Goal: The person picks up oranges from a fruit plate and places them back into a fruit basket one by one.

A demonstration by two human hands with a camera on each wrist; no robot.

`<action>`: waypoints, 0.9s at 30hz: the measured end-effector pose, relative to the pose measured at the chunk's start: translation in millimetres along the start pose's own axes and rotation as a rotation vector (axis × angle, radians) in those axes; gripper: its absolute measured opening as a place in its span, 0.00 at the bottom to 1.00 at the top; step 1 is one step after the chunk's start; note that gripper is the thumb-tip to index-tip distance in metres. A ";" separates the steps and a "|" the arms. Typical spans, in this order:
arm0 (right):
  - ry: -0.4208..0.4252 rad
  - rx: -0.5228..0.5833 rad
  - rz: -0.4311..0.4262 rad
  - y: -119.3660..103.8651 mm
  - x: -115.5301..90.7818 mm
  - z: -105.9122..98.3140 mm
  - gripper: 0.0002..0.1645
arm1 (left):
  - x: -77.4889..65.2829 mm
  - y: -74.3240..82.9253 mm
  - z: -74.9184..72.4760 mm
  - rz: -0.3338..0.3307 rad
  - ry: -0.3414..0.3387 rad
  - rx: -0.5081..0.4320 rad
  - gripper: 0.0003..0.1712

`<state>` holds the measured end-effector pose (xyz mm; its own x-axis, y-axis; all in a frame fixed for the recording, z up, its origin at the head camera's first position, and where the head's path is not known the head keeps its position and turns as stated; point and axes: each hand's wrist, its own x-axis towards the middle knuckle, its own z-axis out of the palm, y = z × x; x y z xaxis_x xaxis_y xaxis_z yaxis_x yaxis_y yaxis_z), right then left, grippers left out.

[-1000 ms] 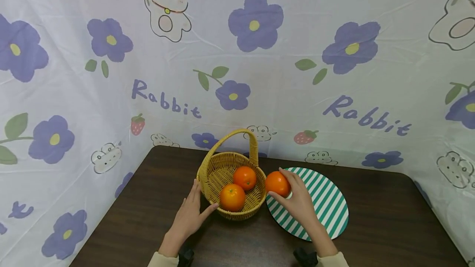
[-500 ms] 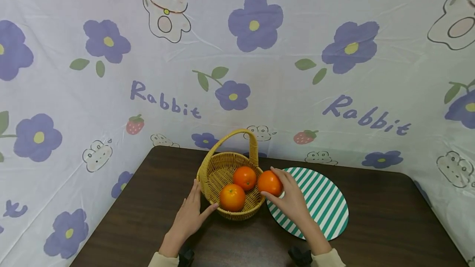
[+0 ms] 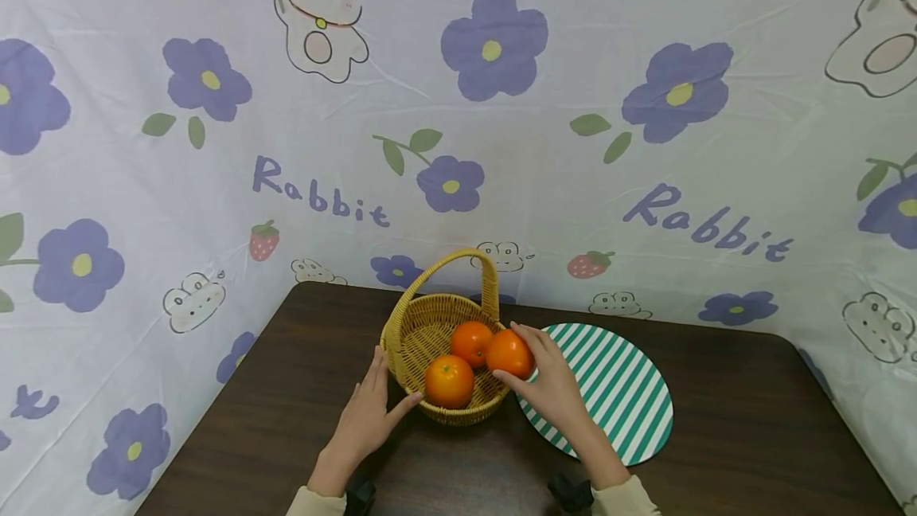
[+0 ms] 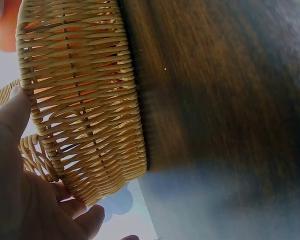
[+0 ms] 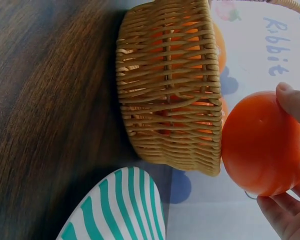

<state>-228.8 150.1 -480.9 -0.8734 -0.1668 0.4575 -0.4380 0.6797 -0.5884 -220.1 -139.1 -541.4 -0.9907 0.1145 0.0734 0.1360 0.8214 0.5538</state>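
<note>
A yellow wicker basket (image 3: 462,418) stands on the table with two oranges inside: one orange (image 3: 449,383) at the front, another orange (image 3: 470,342) behind it. My left hand (image 3: 364,420) holds the basket's near left side, thumb at the rim and fingers along the outer wall (image 4: 85,110). Over the right rim, my right hand (image 3: 557,388) grips a third orange (image 3: 510,354) between thumb and fingers. In the right wrist view, this held orange (image 5: 260,145) is just above the rim, its edge close to the weave; whether they touch, I cannot tell.
Right of the basket lies a round green-and-white striped board (image 3: 630,396), partly under my right forearm. The basket's tall handle (image 3: 433,265) arches over its back left part. Behind the dark wooden table (image 3: 745,420) hangs a printed cloth (image 3: 544,166).
My right hand has moved left with its orange, from above the striped board's edge to over the basket's right rim. The left hand and the basket have stayed in place.
</note>
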 end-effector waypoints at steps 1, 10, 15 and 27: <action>-0.004 -0.003 0.001 -0.1 0.4 0.5 0.42 | 0.1 -0.2 0.2 0.001 0.001 -0.003 0.57; -0.034 -0.008 0.002 -2.1 4.0 6.1 0.42 | -0.3 0.0 0.8 -0.002 0.003 -0.007 0.56; -0.053 -0.003 0.024 -4.9 3.3 10.9 0.42 | -0.9 0.2 -0.1 -0.003 -0.004 -0.004 0.56; -0.075 -0.027 -0.008 -7.5 5.6 22.7 0.43 | 0.3 0.0 0.4 -0.015 -0.008 0.006 0.56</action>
<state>-235.3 127.8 -489.1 -0.8840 -0.2247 0.4099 -0.4397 0.6973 -0.5661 -220.3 -138.9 -541.7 -0.9926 0.1063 0.0587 0.1210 0.8267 0.5494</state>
